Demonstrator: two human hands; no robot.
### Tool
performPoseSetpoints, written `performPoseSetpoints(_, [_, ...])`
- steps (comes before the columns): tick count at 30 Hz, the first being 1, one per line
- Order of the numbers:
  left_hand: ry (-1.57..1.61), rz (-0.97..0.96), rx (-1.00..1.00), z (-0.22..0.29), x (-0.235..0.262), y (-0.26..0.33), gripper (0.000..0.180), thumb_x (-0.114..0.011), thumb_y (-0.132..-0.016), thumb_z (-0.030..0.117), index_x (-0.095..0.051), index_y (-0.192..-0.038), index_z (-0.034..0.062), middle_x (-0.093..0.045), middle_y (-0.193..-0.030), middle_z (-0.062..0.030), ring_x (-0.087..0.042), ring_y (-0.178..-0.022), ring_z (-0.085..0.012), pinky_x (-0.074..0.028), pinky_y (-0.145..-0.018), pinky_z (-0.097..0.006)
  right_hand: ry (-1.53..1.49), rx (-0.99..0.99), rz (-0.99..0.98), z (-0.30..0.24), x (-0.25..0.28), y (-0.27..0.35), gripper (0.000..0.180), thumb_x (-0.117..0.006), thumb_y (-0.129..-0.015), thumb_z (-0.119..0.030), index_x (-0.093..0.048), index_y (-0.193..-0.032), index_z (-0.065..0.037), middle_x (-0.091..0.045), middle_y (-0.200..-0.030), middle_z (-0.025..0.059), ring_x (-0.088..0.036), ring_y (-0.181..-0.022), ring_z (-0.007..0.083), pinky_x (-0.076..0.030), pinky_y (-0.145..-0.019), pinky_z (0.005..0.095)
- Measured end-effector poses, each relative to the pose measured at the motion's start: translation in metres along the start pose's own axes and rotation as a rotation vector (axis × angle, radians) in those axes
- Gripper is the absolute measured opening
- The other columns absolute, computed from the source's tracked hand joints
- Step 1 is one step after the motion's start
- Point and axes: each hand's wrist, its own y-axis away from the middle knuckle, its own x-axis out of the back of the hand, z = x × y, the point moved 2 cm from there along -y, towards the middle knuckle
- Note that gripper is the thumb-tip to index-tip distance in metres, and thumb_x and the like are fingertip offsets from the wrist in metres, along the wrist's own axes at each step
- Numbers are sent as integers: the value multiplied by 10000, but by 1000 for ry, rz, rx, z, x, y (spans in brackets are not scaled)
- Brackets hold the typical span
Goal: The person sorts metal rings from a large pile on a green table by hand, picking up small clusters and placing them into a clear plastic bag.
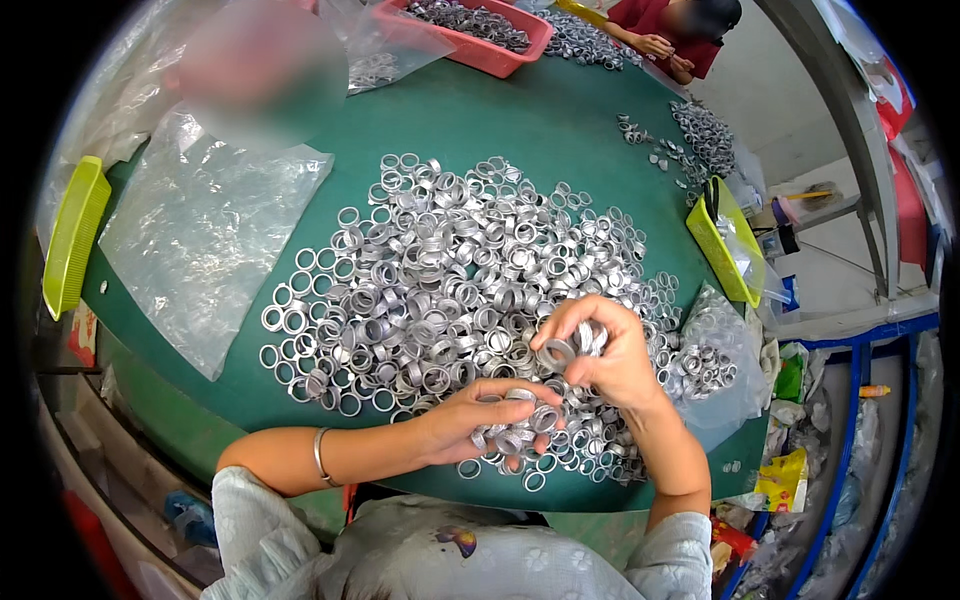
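Note:
A broad heap of silver metal rings [430,280] spreads over the green table in front of me. My left hand [480,422] is cupped at the heap's near edge, its fingers curled around several of these rings. Just above the right side of the heap, my right hand [610,350] grips a few more rings [557,354] between thumb and fingers, one of them facing me with its round opening. The two hands are close but apart. Exactly how many rings each hand holds is hidden by the fingers.
A clear plastic bag [220,230] lies flat at the left, beside a yellow-green basket [77,235]. Another green basket [722,245] and a bag of rings [715,375] sit at right. A pink tub [480,40] stands at the far side; a co-worker [675,35] handles parts at far right.

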Motion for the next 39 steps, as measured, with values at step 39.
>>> performPoseSetpoints(39, [15, 75, 14, 7, -5, 0, 389, -541, -930, 198, -511, -1266, 3, -604, -1114, -154, -621, -845, -189, -513, -521, -269, 603, 52, 191, -17, 28, 14, 421, -796, -669, -57, -636, -1056, -26, -692, -1014, 83, -647, -962, 194, -491, -856, 322])
